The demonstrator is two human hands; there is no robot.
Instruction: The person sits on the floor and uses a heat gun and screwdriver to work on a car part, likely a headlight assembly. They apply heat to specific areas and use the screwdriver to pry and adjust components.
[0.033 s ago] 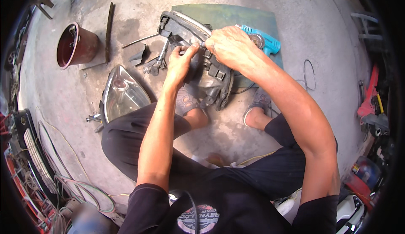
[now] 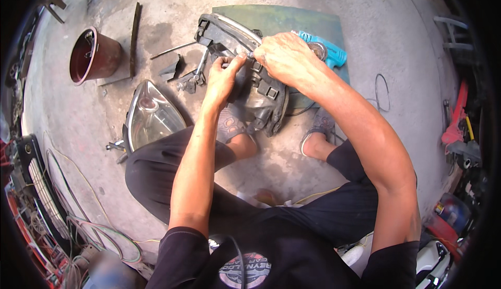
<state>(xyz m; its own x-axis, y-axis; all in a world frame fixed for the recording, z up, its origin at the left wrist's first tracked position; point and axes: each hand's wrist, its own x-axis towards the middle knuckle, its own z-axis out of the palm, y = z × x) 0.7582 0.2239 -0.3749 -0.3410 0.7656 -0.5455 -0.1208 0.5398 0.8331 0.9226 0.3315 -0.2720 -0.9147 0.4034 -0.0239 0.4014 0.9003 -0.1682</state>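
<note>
A car headlight with a black housing (image 2: 269, 88) lies tilted between my feet, its far part over a green board (image 2: 261, 13). My left hand (image 2: 225, 77) is closed at the housing's near-left side, thumb and fingers gripping its black edge. Pressed against the upper rim is my right hand (image 2: 284, 54), its fingers curled into a fist. A small shiny tip (image 2: 250, 55) shows between the two hands; whatever the right fist holds is hidden. Just beyond that fist, a light blue power tool (image 2: 334, 54) shaped like a heat gun rests on the board.
Left of the housing lie a clear headlight lens (image 2: 156, 117), a metal rod (image 2: 172, 50) and black broken pieces (image 2: 171, 69). A brown bucket (image 2: 107, 55) stands farther left, by a flat board (image 2: 122, 70). Cables (image 2: 99, 226) and car parts line the left edge; a red jack (image 2: 459, 114) is at right.
</note>
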